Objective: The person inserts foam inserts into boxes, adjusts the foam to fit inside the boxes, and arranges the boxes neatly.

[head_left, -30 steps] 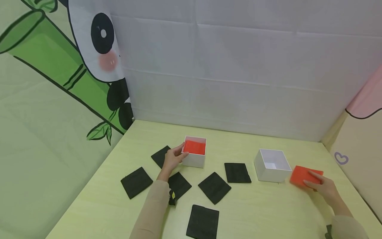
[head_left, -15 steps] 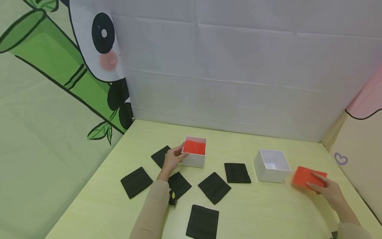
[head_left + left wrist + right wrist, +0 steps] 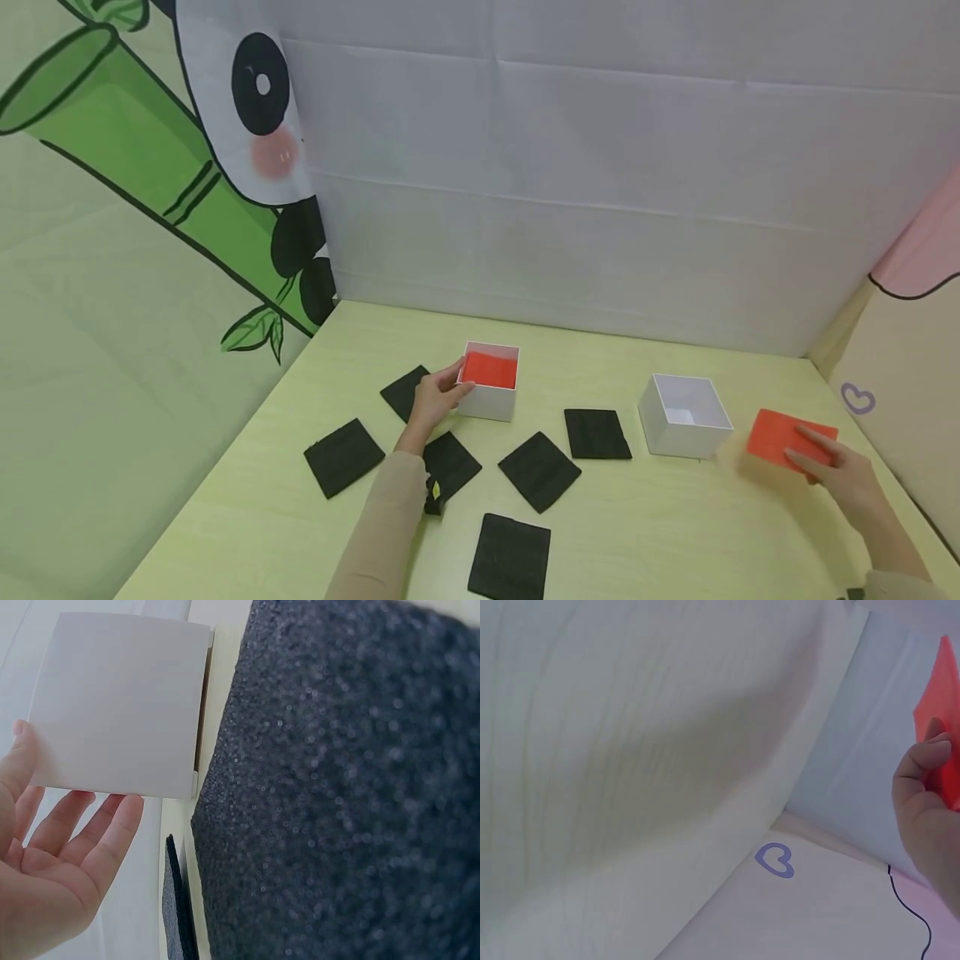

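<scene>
My left hand rests against the left wall of a white box that has an orange square pad inside. In the left wrist view its fingers lie fairly straight along the box wall. At the far right, my right hand pinches a second orange square pad and holds it slightly above the table. The right wrist view shows the fingers curled on the orange pad's edge. An empty white box stands just left of that pad.
Several black foam squares lie on the pale green table, among them ones at the left, centre and front. One black square fills the left wrist view. Fabric walls enclose the back and both sides.
My right hand has carried the orange pad to the right and a little up, away from the empty white box. The left hand has stayed at its box.
</scene>
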